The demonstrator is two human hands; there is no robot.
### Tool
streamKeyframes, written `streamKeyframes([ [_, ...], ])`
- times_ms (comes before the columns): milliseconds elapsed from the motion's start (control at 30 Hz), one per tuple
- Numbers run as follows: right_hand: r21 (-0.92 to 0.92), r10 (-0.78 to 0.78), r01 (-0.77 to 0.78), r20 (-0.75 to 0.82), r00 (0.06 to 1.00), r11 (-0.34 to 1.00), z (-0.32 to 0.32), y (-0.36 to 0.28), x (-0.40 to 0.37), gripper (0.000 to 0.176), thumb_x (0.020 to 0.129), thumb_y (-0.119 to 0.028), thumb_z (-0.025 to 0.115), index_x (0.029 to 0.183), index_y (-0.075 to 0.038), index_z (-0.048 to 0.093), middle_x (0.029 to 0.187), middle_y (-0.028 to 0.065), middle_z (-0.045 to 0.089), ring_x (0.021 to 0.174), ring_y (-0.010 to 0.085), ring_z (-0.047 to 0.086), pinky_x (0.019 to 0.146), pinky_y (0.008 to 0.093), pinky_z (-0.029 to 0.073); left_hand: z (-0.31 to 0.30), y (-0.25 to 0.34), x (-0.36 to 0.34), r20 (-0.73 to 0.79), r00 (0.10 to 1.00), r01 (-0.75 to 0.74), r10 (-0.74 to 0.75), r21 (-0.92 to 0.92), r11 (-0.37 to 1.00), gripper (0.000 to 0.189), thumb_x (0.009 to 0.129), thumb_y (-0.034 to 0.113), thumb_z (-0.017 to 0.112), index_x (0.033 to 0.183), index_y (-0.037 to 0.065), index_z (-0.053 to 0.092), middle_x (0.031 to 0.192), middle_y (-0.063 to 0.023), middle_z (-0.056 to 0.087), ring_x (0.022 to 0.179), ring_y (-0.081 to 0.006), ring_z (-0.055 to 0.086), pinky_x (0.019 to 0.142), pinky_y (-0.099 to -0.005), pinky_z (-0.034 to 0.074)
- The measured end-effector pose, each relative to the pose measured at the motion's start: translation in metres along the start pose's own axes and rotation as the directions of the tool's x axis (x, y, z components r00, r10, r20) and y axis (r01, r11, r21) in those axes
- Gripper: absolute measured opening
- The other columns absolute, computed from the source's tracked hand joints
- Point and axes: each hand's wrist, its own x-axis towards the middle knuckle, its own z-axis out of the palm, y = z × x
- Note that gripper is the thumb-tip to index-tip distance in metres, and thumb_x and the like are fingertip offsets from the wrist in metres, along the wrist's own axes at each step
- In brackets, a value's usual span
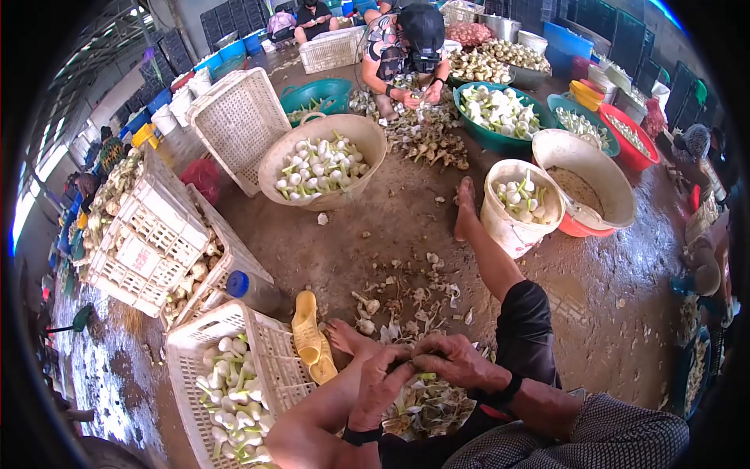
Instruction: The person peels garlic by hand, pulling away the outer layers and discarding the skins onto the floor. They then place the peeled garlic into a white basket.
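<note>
Left hand point(381, 381) and right hand point(455, 361) both clamp fingertips on mostly hidden garlic point(427, 376); light, even peeling should avoid bruising.

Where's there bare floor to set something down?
Mostly bare: the floor between the beige basin and white bucket, and that outside the right leg. Crowded: peelings beneath the left hand and right hand; leftward, the bulb-filled crate and yellow footwear.

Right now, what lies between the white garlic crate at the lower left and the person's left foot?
Yellow slippers lie between the white garlic crate and the left foot, as the head view shows.
</note>
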Motion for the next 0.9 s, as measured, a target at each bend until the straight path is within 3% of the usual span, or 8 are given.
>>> streamKeyframes([
  [67, 0.015, 0.1, -0.1, -0.044, 0.994, 0.995, -0.002, -0.008, 0.0, 0.023, 0.096, -0.022, 0.062, 0.102, 0.001, 0.064, 0.081, 0.0037, 0.066, 0.074, 0.0089, 0.06, 0.066, 0.0272, 0.05, 0.0, 0.002, 0.001, 0.017, 1.0, -0.018, 0.018, 0.028, 0.999, 0.018, 0.09, 0.003, 0.063, 0.106, -0.003, 0.062, 0.093, -0.0073, 0.066, 0.084, -0.0115, 0.062, 0.074, -0.0246, 0.051],
  [167, -0.039, 0.22, -0.222, -0.054, 0.974, 0.974, -0.003, -0.017, 0.003, 0.023, 0.096, -0.022, 0.06, 0.101, 0.001, 0.064, 0.081, 0.0036, 0.066, 0.073, 0.0091, 0.06, 0.065, 0.0278, 0.05, 0.003, 0.001, 0.002, 0.024, 0.989, 0.144, -0.143, -0.118, 0.983, 0.023, 0.09, 0.004, 0.063, 0.111, -0.004, 0.06, 0.097, -0.0083, 0.066, 0.088, -0.0119, 0.062, 0.077, -0.0253, 0.051],
  [300, 0.01, 0.122, -0.121, -0.084, 0.989, 0.993, 0.0, -0.01, 0.003, 0.025, 0.098, -0.024, 0.057, 0.1, 0.001, 0.064, 0.072, 0.001, 0.062, 0.063, 0.0076, 0.054, 0.056, 0.0262, 0.045, 0.001, -0.003, 0.003, 0.085, 0.975, 0.221, -0.205, -0.283, 0.933, 0.036, 0.088, 0.005, 0.065, 0.121, -0.006, 0.055, 0.104, -0.0075, 0.064, 0.093, -0.0123, 0.062, 0.082, -0.0254, 0.051],
  [500, 0.333, 0.225, -0.191, -0.064, 0.972, 0.923, -0.002, -0.013, 0.004, 0.021, 0.097, -0.019, 0.058, 0.094, 0.001, 0.063, 0.073, 0.0004, 0.06, 0.061, 0.0069, 0.052, 0.053, 0.024, 0.042, 0.0, 0.001, 0.003, 0.18, 0.967, 0.233, -0.181, -0.335, 0.913, 0.048, 0.084, 0.001, 0.065, 0.129, -0.005, 0.05, 0.109, -0.0072, 0.063, 0.097, -0.0126, 0.061, 0.086, -0.0258, 0.051],
  [567, 0.527, 0.31, -0.233, -0.062, 0.949, 0.818, -0.001, -0.011, 0.004, 0.02, 0.097, -0.018, 0.059, 0.094, 0.001, 0.063, 0.076, 0.0016, 0.061, 0.061, 0.0072, 0.053, 0.053, 0.0234, 0.044, 0.0, 0.002, 0.002, 0.194, 0.965, 0.241, -0.179, -0.37, 0.897, 0.05, 0.083, 0.0, 0.065, 0.13, -0.005, 0.05, 0.11, -0.0073, 0.062, 0.099, -0.0127, 0.061, 0.086, -0.0259, 0.05],
  [800, 0.695, 0.376, -0.255, -0.024, 0.926, 0.672, -0.005, -0.022, 0.009, 0.018, 0.097, -0.022, 0.059, 0.099, -0.004, 0.059, 0.08, 0.0029, 0.062, 0.062, 0.0094, 0.059, 0.054, 0.0249, 0.048, -0.005, 0.013, 0.0, 0.23, 0.964, 0.232, -0.136, -0.468, 0.853, 0.055, 0.082, -0.003, 0.064, 0.134, -0.005, 0.046, 0.118, -0.0086, 0.06, 0.107, -0.0144, 0.059, 0.093, -0.0277, 0.049],
  [867, 0.821, 0.582, -0.252, -0.116, 0.805, 0.512, -0.007, -0.028, 0.013, 0.018, 0.098, -0.02, 0.057, 0.105, -0.003, 0.06, 0.077, 0.0044, 0.063, 0.06, 0.0091, 0.058, 0.05, 0.025, 0.047, -0.006, 0.016, -0.002, 0.232, 0.965, 0.223, -0.125, -0.464, 0.857, 0.056, 0.081, -0.004, 0.063, 0.134, -0.005, 0.046, 0.119, -0.0088, 0.06, 0.108, -0.0148, 0.059, 0.094, -0.0284, 0.049],
  [900, 0.82, 0.581, -0.254, -0.115, 0.805, 0.514, -0.014, -0.02, 0.016, 0.018, 0.098, -0.02, 0.057, 0.105, -0.003, 0.06, 0.077, 0.0044, 0.063, 0.06, 0.0091, 0.058, 0.05, 0.025, 0.047, -0.007, 0.016, -0.005, 0.25, 0.963, 0.208, -0.103, -0.437, 0.875, 0.056, 0.08, -0.005, 0.063, 0.134, -0.004, 0.047, 0.12, -0.0091, 0.06, 0.108, -0.015, 0.059, 0.096, -0.029, 0.048],
])
